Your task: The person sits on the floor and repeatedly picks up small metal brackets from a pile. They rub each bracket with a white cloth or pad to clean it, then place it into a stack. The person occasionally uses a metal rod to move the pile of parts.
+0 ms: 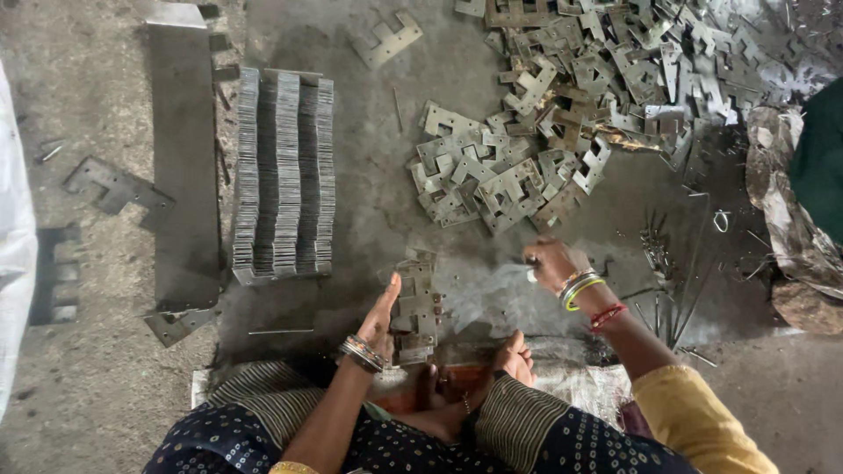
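A: Where's the stack [416, 307] she's working on?

B: Near, centre of the floor, just beyond her foot [518, 355]. It's a small pile of notched metal plates, long axis running near to far.

A: Which hand is closer to it?

B: The left hand [384, 309]. It's open, fingers straight, palm flat against the stack's left side. The right hand [546, 261] is to the right and a little farther off, apart from the stack, fingers pinched on something small. It may be a thin pin, but motion blur hides it.

A: How many stacks?

B: One under her hand. To the far left stands a big block [284, 175] of plates on edge, in about three rows. A long flat strip [184, 158] lies left of that.

A: And loose plates?

B: Too many to count: a heap [571, 114] spreading from the far centre to the far right. One lone plate [385, 39] lies far, near the middle. A few thin pins [657, 250] are scattered right of her right hand.
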